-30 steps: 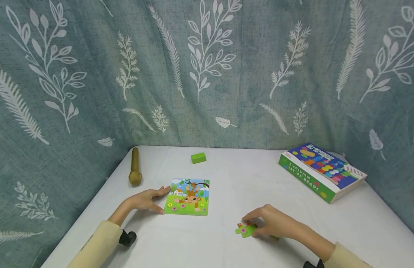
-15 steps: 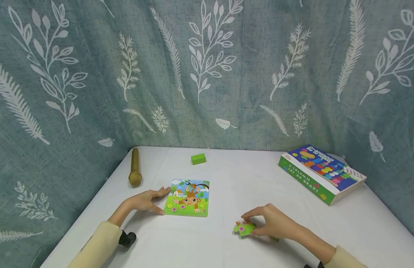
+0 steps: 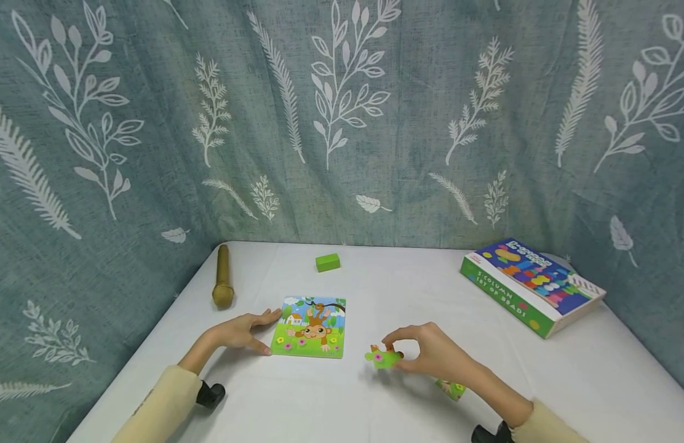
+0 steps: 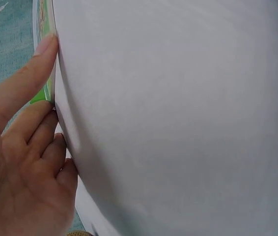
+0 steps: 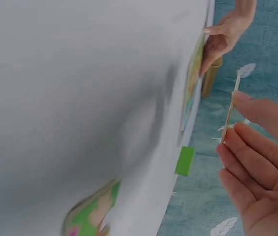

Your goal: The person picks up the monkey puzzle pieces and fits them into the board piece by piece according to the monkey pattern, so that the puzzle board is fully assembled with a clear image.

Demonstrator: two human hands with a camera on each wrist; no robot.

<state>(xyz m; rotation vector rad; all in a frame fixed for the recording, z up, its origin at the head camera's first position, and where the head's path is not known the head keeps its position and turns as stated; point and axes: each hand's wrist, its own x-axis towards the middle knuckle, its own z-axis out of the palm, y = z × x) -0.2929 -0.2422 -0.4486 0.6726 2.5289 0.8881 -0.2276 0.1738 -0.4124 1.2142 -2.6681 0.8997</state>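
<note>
A monkey puzzle board point(image 3: 311, 327) lies flat on the white table point(image 3: 408, 295). My left hand point(image 3: 260, 332) rests beside it, straight fingers point(image 4: 23, 86) pressed against the board's left edge point(image 4: 48, 73). To the right of the board my right hand point(image 3: 394, 354) pinches a green puzzle piece point(image 3: 382, 357) between thumb and fingers, lifted just off the table. In the right wrist view that piece point(image 5: 230, 115) shows edge-on at the fingertips point(image 5: 247, 105). A second loose piece point(image 3: 451, 389) lies on the table under my right forearm, seen blurred as a piece point(image 5: 92, 216) in the right wrist view.
A green block point(image 3: 328, 262) sits at the back middle and a brass-coloured cylinder point(image 3: 222, 284) lies at the back left. A colourful beads box point(image 3: 532, 284) is at the back right. Leaf-patterned curtain point(image 3: 342, 123) closes in the table on three sides.
My right hand has lifted the green piece and carried it left towards the board, uncovering the second loose piece. The left hand has stayed at the board's edge.
</note>
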